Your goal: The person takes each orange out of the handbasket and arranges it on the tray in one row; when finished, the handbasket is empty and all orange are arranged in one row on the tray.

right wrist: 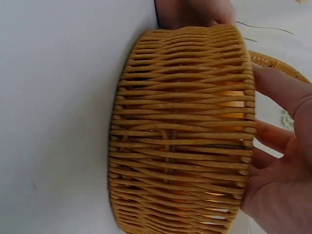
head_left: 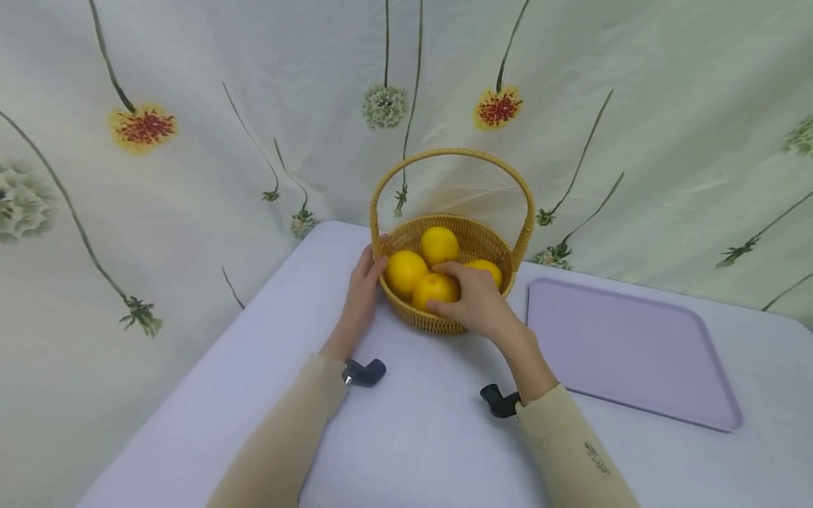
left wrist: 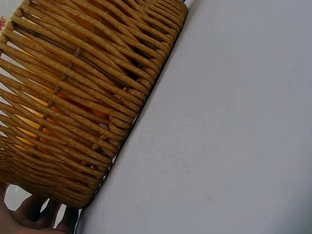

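Note:
A woven wicker basket (head_left: 435,324) with a tall arched handle stands on the table and holds several oranges (head_left: 440,245). My left hand (head_left: 362,286) grips the basket's left side by the handle's foot, its thumb at the rim; the left wrist view shows fingers (left wrist: 36,212) against the outer wall. My right hand (head_left: 476,300) reaches over the front rim, thumb and fingers around the front orange (head_left: 435,291). Seen from the right wrist, the basket wall (right wrist: 180,131) hides most of that orange, with the right hand (right wrist: 287,141) bent over the rim.
Right of the basket lies a shallow lilac tray (head_left: 629,346). A pale cloth (head_left: 406,430) covers the table. Close behind the basket hangs a curtain (head_left: 317,127) printed with flowers. Dark camera mounts (head_left: 365,372) sit at both wrists.

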### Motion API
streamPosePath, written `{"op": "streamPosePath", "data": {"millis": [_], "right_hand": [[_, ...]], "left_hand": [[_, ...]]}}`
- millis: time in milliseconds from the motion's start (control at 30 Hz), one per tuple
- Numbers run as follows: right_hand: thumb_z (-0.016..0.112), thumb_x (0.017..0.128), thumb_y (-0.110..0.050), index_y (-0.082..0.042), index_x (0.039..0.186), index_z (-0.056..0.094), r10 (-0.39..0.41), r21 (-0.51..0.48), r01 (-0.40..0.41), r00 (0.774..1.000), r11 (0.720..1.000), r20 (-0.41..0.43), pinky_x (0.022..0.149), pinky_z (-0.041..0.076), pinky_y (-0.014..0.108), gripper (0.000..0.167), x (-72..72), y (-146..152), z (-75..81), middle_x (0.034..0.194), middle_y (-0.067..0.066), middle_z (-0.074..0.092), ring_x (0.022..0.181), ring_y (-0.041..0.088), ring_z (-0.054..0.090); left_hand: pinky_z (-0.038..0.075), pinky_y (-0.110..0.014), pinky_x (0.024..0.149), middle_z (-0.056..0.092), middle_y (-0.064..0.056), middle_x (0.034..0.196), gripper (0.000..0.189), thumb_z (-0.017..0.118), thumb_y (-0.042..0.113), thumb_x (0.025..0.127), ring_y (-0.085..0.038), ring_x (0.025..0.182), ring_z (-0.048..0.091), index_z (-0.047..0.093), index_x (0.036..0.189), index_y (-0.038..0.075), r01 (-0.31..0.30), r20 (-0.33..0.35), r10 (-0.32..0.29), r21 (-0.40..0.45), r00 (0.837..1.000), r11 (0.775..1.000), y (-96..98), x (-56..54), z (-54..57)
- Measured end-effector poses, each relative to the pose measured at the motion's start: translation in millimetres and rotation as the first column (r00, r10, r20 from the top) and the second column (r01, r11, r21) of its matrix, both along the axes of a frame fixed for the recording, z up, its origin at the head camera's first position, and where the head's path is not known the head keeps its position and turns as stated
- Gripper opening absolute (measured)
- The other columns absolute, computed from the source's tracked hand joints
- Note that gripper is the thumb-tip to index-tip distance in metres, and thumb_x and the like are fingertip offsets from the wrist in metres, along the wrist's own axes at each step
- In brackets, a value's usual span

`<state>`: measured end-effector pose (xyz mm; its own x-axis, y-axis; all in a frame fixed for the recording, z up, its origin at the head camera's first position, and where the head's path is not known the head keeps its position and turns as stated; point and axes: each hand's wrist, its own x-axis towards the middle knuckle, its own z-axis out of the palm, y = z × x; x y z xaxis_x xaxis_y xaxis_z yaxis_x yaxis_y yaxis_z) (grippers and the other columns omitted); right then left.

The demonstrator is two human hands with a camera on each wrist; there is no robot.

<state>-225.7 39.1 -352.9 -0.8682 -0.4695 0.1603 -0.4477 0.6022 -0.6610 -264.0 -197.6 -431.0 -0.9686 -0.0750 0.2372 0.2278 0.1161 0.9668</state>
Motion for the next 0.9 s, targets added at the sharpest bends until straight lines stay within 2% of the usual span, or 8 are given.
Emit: {"op": "streamPosePath", "data": {"millis": [167,367,567,767,900], "right_hand": [[0.083,0.092,-0.034,-0.005,0.145,0.059,-0.015,0.015,0.015,1.000,1.000,0.004,0.109,0.050,0.051,0.065,-3.3,-1.7,-7.4,0.140,0.014,0.067,0.123,0.032,0.062],[0.084,0.090,-0.036,-0.007,0.143,0.062,-0.055,-0.005,0.055,0.998,0.998,-0.007,0.109,0.049,0.054,0.064,-3.9,-3.6,-9.9,0.138,0.011,0.068,0.126,0.035,0.060],[0.087,0.086,-0.037,-0.010,0.137,0.068,-0.073,-0.051,0.071,0.996,0.996,-0.047,0.106,0.052,0.049,0.061,-5.1,-1.3,-11.5,0.133,0.008,0.071,0.120,0.029,0.063],[0.090,0.083,-0.035,-0.013,0.129,0.072,-0.087,-0.151,0.074,0.993,0.986,-0.080,0.099,0.057,0.045,0.054,-6.3,10.6,-2.4,0.125,0.003,0.074,0.112,0.023,0.067],[0.089,0.083,-0.032,-0.012,0.129,0.071,-0.098,-0.200,0.085,0.994,0.976,-0.055,0.102,0.058,0.046,0.053,-6.3,18.7,6.6,0.127,0.004,0.074,0.116,0.024,0.069]], "left_hand": [[0.021,-0.043,0.132,0.040,0.009,0.168,0.049,0.044,0.038,0.113,-0.011,0.157,0.032,0.043,0.161,0.030,-0.001,0.002,0.001,-0.002,1.000,1.000,0.0,-0.3,-0.7],[0.021,-0.044,0.132,0.042,0.011,0.167,0.049,0.045,0.039,0.112,-0.011,0.157,0.033,0.043,0.160,0.029,-0.003,-0.015,0.003,-0.005,1.000,1.000,-0.9,-4.2,-3.5],[0.023,-0.045,0.132,0.043,0.011,0.166,0.048,0.045,0.035,0.113,-0.011,0.156,0.035,0.043,0.160,0.030,-0.007,-0.002,0.007,-0.010,1.000,1.000,-0.4,-4.8,-4.0],[0.021,-0.044,0.132,0.042,0.010,0.167,0.049,0.046,0.038,0.112,-0.013,0.157,0.034,0.043,0.160,0.029,-0.007,-0.009,0.007,-0.015,1.000,1.000,-1.0,-4.0,-3.4],[0.020,-0.045,0.132,0.040,0.010,0.168,0.050,0.046,0.039,0.112,-0.013,0.157,0.032,0.042,0.161,0.030,-0.003,-0.002,0.003,-0.022,1.000,1.000,-1.5,-3.4,-2.7]]}}
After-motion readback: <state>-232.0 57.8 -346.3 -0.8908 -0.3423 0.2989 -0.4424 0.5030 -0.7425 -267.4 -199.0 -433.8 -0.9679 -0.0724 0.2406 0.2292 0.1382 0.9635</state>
